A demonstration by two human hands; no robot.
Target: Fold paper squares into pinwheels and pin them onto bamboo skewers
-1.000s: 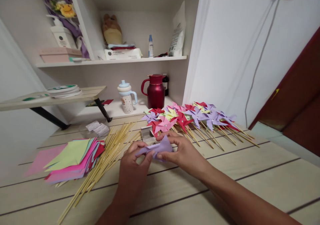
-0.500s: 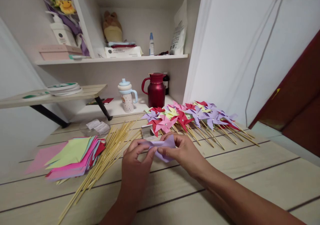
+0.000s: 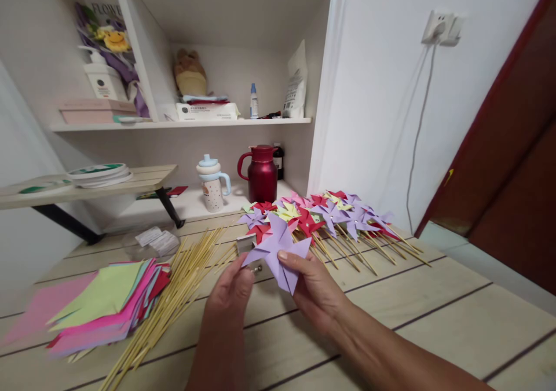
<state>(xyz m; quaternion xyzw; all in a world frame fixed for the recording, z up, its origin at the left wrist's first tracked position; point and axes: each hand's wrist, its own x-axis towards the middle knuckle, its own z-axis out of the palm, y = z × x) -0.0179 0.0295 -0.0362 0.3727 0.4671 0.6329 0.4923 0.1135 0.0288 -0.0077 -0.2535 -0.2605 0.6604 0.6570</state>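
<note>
Above the tabletop (image 3: 391, 321), both hands now hold the purple pinwheel (image 3: 278, 251) raised and spread flat, no longer folded low. Right hand (image 3: 315, 287) fingers pinch its edge; left hand (image 3: 228, 298) fingers grip beneath. Sticks (image 3: 174, 298) lie left.

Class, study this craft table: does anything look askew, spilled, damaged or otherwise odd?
Nothing looks damaged or spilled. Both hands, left hand and right hand, hold an intact purple pinwheel. The bamboo sticks lie fanned loosely, and the paper squares are stacked unevenly, which is only ordinary craft clutter.
</note>
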